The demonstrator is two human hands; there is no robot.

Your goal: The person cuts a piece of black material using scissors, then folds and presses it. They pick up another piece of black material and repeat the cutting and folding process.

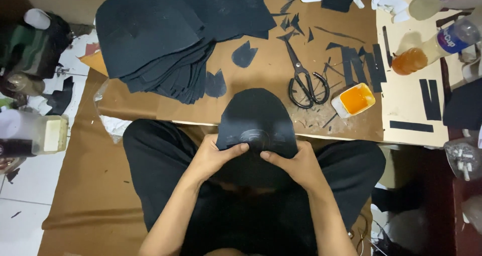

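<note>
Sitting low over a brown cardboard-covered desk (261,75), pretty cluttered. Pinching a dark dome-shaped leather piece (257,116) at its lower edge, left hand (217,158) and right hand (296,163) both, thumbs pressing on top, just above the lap. Lying nearby: black scissors (304,80), orange glue tub (354,100), stack of dark cut pieces (155,40).

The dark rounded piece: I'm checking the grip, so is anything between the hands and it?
Nothing visible: left hand and right hand both pinch the dark rounded piece directly at its near edge.
</note>
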